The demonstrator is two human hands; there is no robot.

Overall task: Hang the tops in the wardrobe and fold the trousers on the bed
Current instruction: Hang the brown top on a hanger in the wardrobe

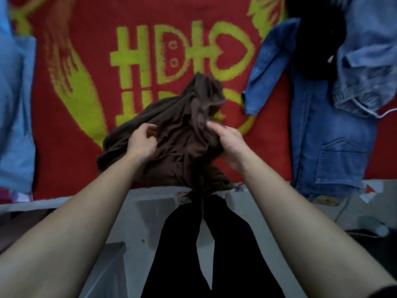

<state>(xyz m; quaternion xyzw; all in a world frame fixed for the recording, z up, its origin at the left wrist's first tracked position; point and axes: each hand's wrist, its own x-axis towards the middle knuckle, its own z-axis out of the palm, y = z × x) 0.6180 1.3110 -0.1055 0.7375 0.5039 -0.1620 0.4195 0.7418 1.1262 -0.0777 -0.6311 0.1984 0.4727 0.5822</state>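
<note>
A red blanket with yellow-green lettering, a heart shape and leaf-like patterns covers the surface ahead, reaching from the left side across to the right. Below its near edge runs a pale grey floor. At the lower right, on the floor, lies a whitish rounded object, too blurred to identify, with a thin pale cord curving nearby. A small red and white scrap sits by the blanket's near right corner.

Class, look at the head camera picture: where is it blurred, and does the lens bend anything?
Head view: soft throughout, with the right hand smeared over the crumpled brown garment; the wide lens splays both forearms outward; the light is dim and even, without glare.
</note>
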